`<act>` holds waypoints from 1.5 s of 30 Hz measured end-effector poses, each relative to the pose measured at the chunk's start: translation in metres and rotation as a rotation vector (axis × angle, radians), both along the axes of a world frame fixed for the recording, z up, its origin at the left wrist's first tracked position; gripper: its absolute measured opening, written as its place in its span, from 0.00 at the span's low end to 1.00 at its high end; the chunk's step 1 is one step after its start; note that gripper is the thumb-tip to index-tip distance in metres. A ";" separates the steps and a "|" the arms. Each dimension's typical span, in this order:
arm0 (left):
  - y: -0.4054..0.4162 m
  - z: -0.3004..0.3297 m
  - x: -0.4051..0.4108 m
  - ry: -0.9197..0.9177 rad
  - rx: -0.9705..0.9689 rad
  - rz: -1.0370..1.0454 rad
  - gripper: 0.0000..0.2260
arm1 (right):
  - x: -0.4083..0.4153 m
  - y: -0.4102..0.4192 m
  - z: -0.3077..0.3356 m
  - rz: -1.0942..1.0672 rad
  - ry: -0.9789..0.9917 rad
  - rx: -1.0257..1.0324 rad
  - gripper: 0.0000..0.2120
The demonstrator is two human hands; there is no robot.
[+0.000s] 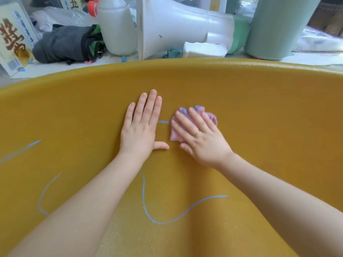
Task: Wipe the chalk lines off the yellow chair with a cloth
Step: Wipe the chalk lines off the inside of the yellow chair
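Observation:
The yellow chair (259, 112) fills most of the head view, its curved surface marked with blue chalk lines. A long wavy chalk line (167, 218) runs near the bottom centre, and two more chalk strokes (44, 193) lie at the left. A short chalk stub (163, 122) shows between my hands. My left hand (142, 127) lies flat on the chair with straight fingers. My right hand (200, 138) presses a small crumpled pink-purple cloth (185, 111) against the chair with flat fingers; most of the cloth is hidden under them.
Behind the chair's rim stand a white megaphone (176, 23), a white plastic bottle (117, 28), a green cylinder (278, 26), a dark bundled cloth (63, 43), a white tissue pack (204, 50) and a printed box (14, 38).

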State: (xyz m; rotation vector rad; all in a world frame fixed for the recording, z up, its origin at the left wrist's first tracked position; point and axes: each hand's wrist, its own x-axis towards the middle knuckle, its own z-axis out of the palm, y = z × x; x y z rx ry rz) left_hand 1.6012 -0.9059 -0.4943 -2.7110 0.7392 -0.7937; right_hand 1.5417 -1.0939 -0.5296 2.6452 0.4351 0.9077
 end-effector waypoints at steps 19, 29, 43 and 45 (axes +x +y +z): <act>0.044 -0.004 -0.001 -0.033 -0.003 0.043 0.63 | 0.043 0.046 0.045 -0.023 -0.131 0.186 0.30; 0.045 -0.002 -0.002 -0.003 0.018 0.079 0.62 | -0.014 0.041 -0.041 0.167 0.247 -0.237 0.27; 0.036 0.014 -0.015 0.094 0.085 0.242 0.64 | 0.030 0.022 0.053 -0.027 0.020 0.008 0.26; 0.034 0.015 -0.017 0.178 0.071 0.200 0.61 | 0.008 0.014 0.030 0.048 0.202 -0.048 0.25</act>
